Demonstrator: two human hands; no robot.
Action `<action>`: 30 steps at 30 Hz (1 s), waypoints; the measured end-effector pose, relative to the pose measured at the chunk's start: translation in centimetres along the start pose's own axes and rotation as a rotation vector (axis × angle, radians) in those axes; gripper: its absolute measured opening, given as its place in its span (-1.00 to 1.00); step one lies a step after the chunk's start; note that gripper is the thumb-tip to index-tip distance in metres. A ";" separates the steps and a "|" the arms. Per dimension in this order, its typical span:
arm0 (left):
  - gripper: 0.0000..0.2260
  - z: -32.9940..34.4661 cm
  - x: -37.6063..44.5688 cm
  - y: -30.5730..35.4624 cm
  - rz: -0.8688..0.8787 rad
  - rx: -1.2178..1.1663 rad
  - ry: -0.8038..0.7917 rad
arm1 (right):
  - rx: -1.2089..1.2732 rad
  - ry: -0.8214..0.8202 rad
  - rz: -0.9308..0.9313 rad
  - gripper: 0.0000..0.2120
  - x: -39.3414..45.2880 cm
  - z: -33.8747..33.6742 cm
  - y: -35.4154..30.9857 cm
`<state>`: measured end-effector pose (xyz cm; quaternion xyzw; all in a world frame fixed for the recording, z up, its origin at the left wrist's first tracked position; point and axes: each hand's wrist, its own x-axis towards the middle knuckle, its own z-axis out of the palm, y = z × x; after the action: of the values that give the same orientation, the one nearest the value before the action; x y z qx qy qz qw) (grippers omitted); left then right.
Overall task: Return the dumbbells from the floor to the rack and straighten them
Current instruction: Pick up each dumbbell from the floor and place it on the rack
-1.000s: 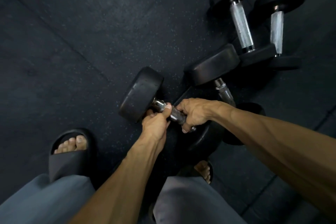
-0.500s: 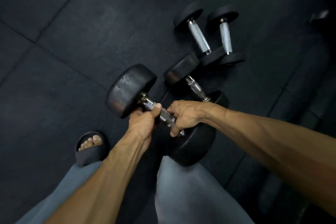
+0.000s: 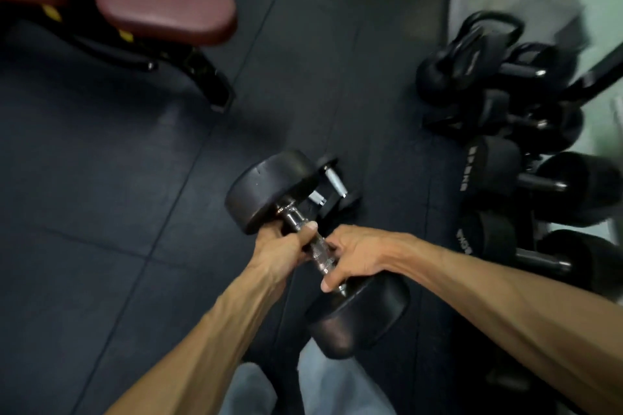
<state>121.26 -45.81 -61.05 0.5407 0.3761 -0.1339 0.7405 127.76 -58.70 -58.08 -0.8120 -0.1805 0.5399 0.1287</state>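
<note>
Both hands, left hand (image 3: 281, 248) and right hand (image 3: 355, 254), grip the big dumbbell's (image 3: 269, 194) knurled handle, holding it above the floor (image 3: 101, 212), rack (image 3: 526, 185) to the right.

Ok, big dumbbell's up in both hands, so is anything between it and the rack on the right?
Nothing visible blocks the way. The large dumbbell is gripped by the left hand and right hand; bare floor mat separates it from the rack. The small dumbbells lie beyond it, off that line.
</note>
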 end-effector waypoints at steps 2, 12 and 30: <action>-0.82 1.5 -2.4 3.6 0.063 0.076 -0.071 | 0.105 0.052 0.007 -0.71 -4.1 -1.8 -0.6; -0.80 15.2 -8.2 15.8 0.153 0.255 -0.296 | 0.335 0.355 0.019 -0.67 -19.5 -11.0 3.2; -0.67 41.6 -8.0 24.5 0.139 0.750 -0.855 | 0.862 0.726 0.294 -0.68 -31.3 -19.6 16.3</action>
<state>147.82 -75.69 -32.74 0.6877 -0.0664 -0.4160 0.5913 137.39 -87.19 -31.15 -0.8360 0.2258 0.2638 0.4249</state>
